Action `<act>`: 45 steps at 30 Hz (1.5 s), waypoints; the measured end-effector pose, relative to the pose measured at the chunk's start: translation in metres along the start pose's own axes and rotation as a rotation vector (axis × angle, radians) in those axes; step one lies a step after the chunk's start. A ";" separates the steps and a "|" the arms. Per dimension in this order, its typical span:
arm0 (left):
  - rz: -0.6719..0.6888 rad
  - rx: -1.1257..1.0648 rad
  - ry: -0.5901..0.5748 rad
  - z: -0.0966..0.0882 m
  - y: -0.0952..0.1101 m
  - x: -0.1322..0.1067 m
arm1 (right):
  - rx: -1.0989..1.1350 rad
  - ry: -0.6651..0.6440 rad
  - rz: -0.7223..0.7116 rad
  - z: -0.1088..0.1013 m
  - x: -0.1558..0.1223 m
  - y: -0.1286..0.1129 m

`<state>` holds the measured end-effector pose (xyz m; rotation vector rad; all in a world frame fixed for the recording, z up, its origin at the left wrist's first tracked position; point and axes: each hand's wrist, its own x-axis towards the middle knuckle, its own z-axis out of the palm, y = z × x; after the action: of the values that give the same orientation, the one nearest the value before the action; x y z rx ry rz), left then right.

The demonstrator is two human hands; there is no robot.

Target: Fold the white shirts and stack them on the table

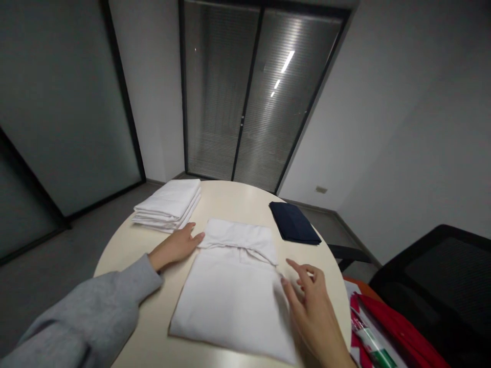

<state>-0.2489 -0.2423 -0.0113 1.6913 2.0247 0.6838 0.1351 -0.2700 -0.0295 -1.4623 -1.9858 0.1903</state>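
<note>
A white folded garment (233, 296) lies flat on the round table in front of me, its far end turned over into a band. My left hand (178, 246) rests at the left end of that band, fingers stretched out and the thumb at the cloth's edge. On the other side, my right hand (310, 301) hovers by the garment's right edge with index finger and thumb apart. Neither hand grips anything that I can see. Just beyond the left hand sits a stack of folded white cloth (169, 202).
A dark navy folded cloth (294, 223) lies at the right rim of the cream table (238, 197). Beside the table at lower right are a black mesh chair (437, 276), a red item (399, 327) and a green-and-white package (374, 347). Glass panels and walls stand behind.
</note>
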 end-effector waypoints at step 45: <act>0.769 0.341 -0.281 0.053 0.027 0.009 | -0.195 -0.578 -0.514 0.076 0.104 -0.006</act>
<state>-0.1976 -0.2243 -0.0370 2.6295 1.3146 0.2849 0.0697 -0.1597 -0.0421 -1.0201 -2.8493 0.2128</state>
